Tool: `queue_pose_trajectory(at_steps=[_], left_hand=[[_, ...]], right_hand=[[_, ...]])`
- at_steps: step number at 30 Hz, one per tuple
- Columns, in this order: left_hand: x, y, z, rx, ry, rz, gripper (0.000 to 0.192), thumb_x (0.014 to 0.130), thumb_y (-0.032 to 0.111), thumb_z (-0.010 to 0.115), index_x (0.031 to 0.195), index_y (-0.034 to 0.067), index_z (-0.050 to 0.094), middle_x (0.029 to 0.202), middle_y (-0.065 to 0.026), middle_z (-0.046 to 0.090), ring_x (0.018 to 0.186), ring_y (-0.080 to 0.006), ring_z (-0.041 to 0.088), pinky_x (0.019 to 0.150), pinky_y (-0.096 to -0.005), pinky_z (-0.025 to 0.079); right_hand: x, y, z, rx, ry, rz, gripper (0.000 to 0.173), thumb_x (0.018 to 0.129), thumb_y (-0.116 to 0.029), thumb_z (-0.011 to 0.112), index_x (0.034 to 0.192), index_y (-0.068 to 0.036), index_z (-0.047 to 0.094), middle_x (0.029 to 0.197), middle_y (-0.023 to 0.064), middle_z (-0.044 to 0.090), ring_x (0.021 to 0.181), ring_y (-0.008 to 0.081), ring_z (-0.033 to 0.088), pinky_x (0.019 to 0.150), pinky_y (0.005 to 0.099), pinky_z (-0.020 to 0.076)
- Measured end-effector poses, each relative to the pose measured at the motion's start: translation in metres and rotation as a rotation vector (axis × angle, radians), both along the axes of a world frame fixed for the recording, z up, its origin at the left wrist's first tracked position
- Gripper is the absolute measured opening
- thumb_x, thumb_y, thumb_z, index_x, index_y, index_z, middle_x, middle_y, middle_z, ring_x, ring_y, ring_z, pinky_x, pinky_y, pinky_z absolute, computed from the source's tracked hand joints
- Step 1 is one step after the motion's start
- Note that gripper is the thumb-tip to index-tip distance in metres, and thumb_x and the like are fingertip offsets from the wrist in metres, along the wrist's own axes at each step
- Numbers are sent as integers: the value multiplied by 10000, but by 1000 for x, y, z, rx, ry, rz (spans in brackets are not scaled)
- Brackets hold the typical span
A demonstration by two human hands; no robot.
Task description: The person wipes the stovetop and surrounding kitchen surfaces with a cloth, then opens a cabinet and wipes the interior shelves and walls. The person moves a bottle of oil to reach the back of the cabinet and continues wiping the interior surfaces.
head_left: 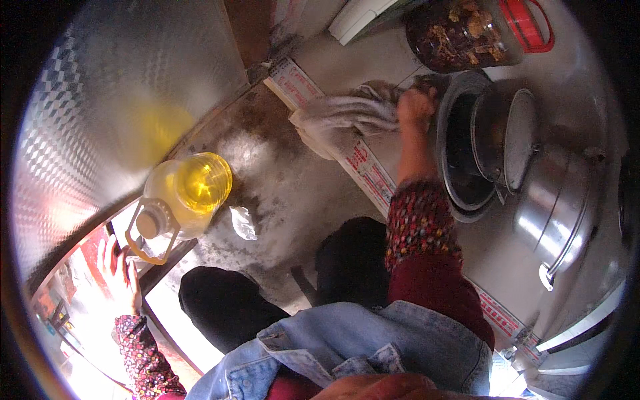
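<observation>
My right hand (417, 107) is closed around a grey striped cloth (350, 112), bunched over the ledge beside a dark round basin. The cloth spreads leftwards across a printed strip (367, 167) with red writing. At lower left, my left hand (119, 272) has its fingers spread and looks to hold nothing. It is beside the handle of a clear plastic jug of yellow oil (204, 182); glare hides whether its fingertips touch the dark frame there. The jug stands on a stained floor, its pale cap (148, 223) towards me.
A dark basin (442, 145) holds a round pot (522, 140); a lidded metal pot (552, 205) stands right of it. Beyond is a jar (460, 37) with a red lid and dark contents. A clear plastic scrap (243, 223) lies near the jug. A patterned metal panel (115, 90) rises at left.
</observation>
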State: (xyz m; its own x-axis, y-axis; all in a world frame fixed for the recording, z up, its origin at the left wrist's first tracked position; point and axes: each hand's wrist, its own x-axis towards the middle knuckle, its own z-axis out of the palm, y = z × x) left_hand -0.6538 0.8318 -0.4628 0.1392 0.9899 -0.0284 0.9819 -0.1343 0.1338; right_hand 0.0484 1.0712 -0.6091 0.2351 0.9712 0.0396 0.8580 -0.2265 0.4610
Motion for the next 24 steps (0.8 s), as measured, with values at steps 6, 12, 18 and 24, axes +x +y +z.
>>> queue_pose_trajectory(at_steps=[6, 12, 18, 24], left_hand=[[6, 6, 3, -17, 62, -20, 304, 903, 133, 556, 1155, 11, 677, 1463, -131, 459, 1413, -334, 324, 1175, -477, 250], [8, 5, 9, -4, 59, -39, 296, 901, 138, 549, 1135, 18, 685, 1462, -122, 462, 1418, -334, 309, 1171, -479, 248], [5, 10, 2, -1, 29, -78, 308, 877, 126, 545, 1147, 34, 662, 1466, -116, 464, 1419, -341, 305, 1171, -487, 228], [5, 8, 4, 21, 6, -89, 298, 877, 137, 534, 1128, 43, 663, 1462, -119, 470, 1405, -351, 325, 1164, -490, 240]], right_hand=[[0, 30, 21, -122, 134, -157, 278, 928, -184, 523, 1050, -61, 740, 1127, 150, 695, 1076, 298, 661, 934, 484, 478], [-50, -41, 23, -271, 351, -282, 286, 925, -191, 506, 922, -56, 757, 1049, 193, 705, 1108, 348, 641, 913, 465, 509], [-35, -166, -16, 88, 159, -139, 233, 909, -205, 587, 1045, -57, 705, 1121, 179, 651, 1065, 342, 618, 821, 487, 537], [-25, -229, 20, -72, 429, -355, 328, 910, -189, 551, 1171, 8, 571, 1250, 241, 565, 1019, 404, 622, 864, 493, 525]])
